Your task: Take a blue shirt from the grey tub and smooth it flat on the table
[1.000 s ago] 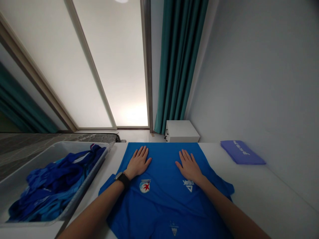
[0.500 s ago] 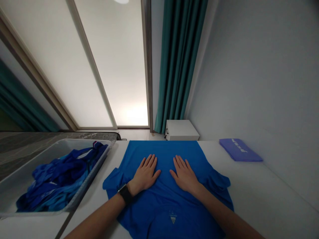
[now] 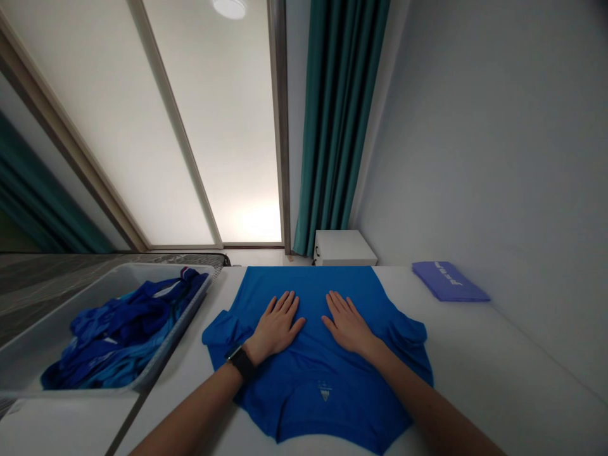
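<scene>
A blue T-shirt point(image 3: 313, 373) lies spread on the white table, its neckline toward me and its hem at the far edge. Both sleeves are bunched and wrinkled at the sides. My left hand point(image 3: 278, 323), with a dark watch on the wrist, rests flat on the shirt's left half, fingers stretched forward. On the right half lies my right hand point(image 3: 346, 322), also flat with its fingers extended. Neither hand grips the cloth. A small printed logo shows inside the collar.
To the left, a white plastic basket point(image 3: 28, 342) holds a heap of blue clothes point(image 3: 118, 329). A folded purple garment point(image 3: 449, 282) with white lettering lies at the table's right, by the wall. Beyond the table stand a white cabinet point(image 3: 344, 247) and a teal curtain point(image 3: 339, 126).
The view has tilted slightly, bringing the whole neckline into sight. Both hands remain flat on the shirt in nearly the same places.
</scene>
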Motion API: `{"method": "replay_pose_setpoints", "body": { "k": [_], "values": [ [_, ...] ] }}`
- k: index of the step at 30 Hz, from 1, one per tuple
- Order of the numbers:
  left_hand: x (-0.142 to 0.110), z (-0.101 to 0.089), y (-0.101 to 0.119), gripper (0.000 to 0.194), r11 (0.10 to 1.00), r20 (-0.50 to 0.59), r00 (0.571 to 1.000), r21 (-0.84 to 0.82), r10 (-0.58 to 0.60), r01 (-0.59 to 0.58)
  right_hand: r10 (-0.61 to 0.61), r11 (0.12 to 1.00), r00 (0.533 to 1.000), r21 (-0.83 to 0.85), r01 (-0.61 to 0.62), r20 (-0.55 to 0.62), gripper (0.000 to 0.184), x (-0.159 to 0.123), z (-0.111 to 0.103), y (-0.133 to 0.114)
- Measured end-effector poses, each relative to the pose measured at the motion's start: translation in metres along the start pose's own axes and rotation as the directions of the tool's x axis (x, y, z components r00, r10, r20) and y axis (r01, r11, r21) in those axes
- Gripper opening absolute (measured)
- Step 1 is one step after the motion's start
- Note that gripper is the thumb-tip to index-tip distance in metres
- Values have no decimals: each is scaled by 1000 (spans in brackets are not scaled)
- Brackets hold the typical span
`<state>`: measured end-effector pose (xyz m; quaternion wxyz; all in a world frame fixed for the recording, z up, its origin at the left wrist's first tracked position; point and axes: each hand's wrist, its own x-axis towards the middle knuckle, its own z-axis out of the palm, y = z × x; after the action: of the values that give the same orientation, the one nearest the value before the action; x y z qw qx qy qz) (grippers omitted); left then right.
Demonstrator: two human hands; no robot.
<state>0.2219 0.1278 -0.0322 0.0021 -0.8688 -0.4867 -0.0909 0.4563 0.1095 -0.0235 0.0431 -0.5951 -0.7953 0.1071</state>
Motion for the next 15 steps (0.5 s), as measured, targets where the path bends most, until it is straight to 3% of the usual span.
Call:
{"method": "replay_pose_setpoints", "body": {
  "k": [10,15],
  "values": [
    [1,-11,4,55,1000,-34,999,19,2,-2,-40,999,998,-11,40,-51,72,-1,0,-7],
    [-20,-23,19,50,998,-102,992,14,70,-69,-93,995,993,10,94,-76,68,-19,-3,-7]
  ]
}}
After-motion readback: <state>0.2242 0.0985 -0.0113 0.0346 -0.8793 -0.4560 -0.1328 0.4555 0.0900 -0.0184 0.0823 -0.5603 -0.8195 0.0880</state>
